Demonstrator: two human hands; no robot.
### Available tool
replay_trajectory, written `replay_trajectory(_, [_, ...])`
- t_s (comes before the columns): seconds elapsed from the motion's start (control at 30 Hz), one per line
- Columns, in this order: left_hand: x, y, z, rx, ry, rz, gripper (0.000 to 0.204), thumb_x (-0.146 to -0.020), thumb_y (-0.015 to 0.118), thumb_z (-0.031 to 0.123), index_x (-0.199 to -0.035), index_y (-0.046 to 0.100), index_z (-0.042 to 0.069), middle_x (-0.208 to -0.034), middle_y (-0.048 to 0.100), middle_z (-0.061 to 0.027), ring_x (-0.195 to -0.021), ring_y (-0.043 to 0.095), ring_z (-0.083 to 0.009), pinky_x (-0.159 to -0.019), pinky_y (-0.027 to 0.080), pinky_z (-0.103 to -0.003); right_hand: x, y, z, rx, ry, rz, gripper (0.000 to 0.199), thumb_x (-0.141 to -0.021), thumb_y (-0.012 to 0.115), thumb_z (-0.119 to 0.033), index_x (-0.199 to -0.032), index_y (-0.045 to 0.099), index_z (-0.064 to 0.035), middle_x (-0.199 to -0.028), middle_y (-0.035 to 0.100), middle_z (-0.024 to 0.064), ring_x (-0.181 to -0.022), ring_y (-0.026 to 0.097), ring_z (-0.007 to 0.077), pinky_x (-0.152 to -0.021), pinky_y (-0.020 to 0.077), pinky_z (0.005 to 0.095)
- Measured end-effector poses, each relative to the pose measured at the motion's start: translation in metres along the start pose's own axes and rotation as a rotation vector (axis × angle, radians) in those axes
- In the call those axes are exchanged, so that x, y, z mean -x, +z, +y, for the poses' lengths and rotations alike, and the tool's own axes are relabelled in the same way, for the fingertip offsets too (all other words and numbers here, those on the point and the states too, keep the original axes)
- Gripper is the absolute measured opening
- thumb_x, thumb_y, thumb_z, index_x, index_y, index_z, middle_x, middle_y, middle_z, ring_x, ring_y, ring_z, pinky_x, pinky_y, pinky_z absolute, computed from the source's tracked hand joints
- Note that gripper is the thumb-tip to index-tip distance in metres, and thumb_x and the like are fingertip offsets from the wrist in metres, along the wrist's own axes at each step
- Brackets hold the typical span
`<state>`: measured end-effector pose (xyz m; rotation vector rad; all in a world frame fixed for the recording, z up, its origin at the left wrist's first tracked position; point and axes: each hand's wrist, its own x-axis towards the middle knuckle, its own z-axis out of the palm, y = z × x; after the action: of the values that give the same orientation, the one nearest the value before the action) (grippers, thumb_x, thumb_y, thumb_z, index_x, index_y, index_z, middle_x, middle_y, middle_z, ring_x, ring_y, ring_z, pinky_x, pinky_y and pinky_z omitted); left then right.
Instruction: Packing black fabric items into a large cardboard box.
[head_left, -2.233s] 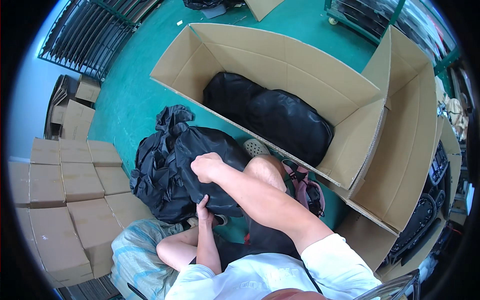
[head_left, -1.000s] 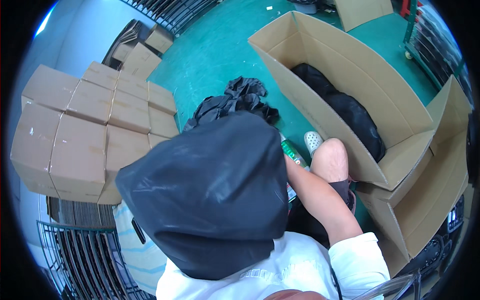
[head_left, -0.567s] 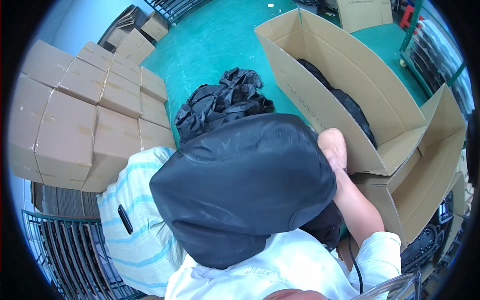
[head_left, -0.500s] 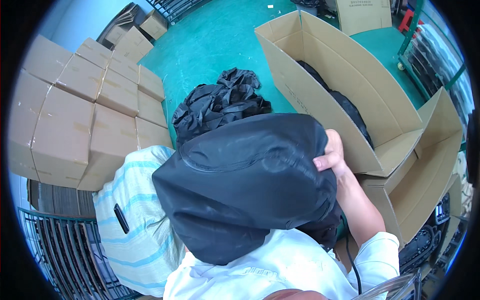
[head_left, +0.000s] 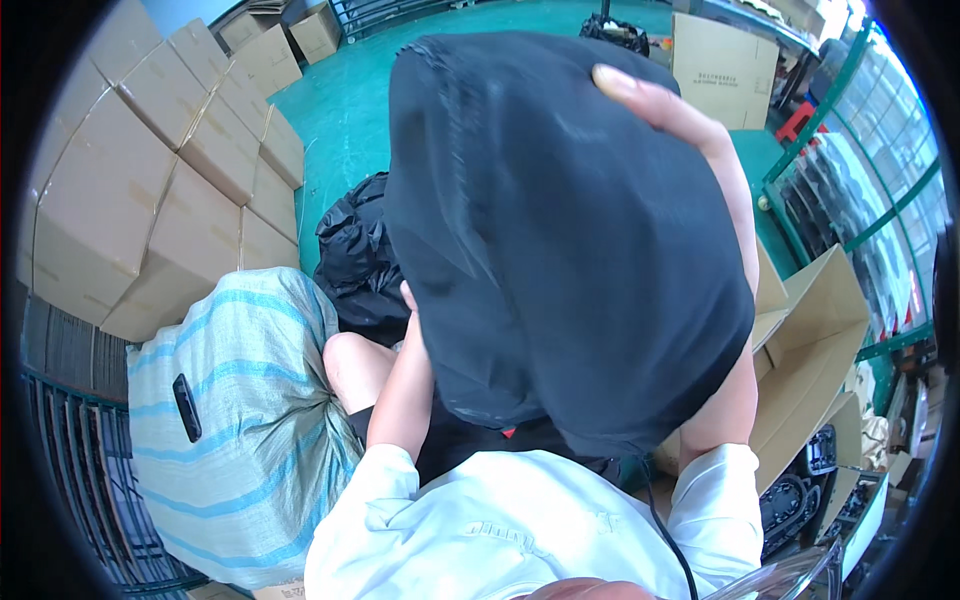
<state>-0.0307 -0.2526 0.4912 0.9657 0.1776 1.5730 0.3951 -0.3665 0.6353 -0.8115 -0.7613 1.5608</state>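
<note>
A large black fabric bag point(head_left: 570, 250) is lifted up in front of me and fills the middle of the view. My right hand point(head_left: 655, 100) grips its upper right edge, fingers over the fabric. My left hand point(head_left: 408, 300) is under the bag's left side, mostly hidden behind it, with only a bit of it showing. A pile of more black bags point(head_left: 355, 260) lies on the green floor just left of the raised one. The raised bag hides most of the open cardboard box point(head_left: 810, 340) on the right.
Stacked brown cartons point(head_left: 150, 160) stand at the left. A striped blue-and-white woven sack point(head_left: 240, 420) with a dark phone point(head_left: 186, 407) on it sits by my left knee. Green fencing point(head_left: 860, 180) and dark items line the right edge. A flat carton point(head_left: 725, 65) stands at the far top.
The black bag has been raised from lap height to high in front of me. My right hand moved up with it to the top. The view turned, so the open box is now mostly covered.
</note>
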Motion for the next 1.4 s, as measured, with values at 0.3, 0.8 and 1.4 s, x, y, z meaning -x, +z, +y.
replay_trajectory(0.3, [-0.023,-0.019,0.028,0.078,0.091,-0.036,0.065,-0.084,0.060,0.021,-0.143,0.046,-0.004,-0.141,0.054,-0.0233,-0.128,0.054,-0.0362,-0.113,0.040,-0.048,-0.015,0.051,-0.042,0.252,-0.331,-0.074,0.036,-0.097,0.058,-0.014,-0.127,0.060,0.0045,-0.118,0.069,0.0175,-0.097,0.070,0.0269,-0.088,0.0568,0.0334])
replay_trajectory(0.8, [-0.083,-0.051,0.011,0.094,0.042,-0.042,0.060,-0.088,0.056,0.021,-0.142,0.048,-0.004,-0.140,0.055,-0.0233,-0.128,0.054,-0.0357,-0.113,0.041,-0.048,-0.073,0.009,-0.094,0.510,-0.765,-0.083,0.032,-0.097,0.058,-0.009,-0.126,0.063,0.0034,-0.119,0.069,0.0135,-0.103,0.066,0.0212,-0.093,0.0524,0.0295])
replay_trajectory(1.4, [-0.200,0.041,-0.266,0.238,-0.343,-0.127,0.054,-0.094,0.051,0.022,-0.141,0.049,-0.004,-0.140,0.055,-0.0233,-0.128,0.055,-0.0350,-0.112,0.041,-0.047,-0.048,-0.320,-0.099,-0.184,-0.790,0.073,0.036,-0.102,0.046,-0.025,-0.124,0.063,-0.0018,-0.116,0.070,0.0126,-0.105,0.067,0.0239,-0.093,0.0548,0.0369])
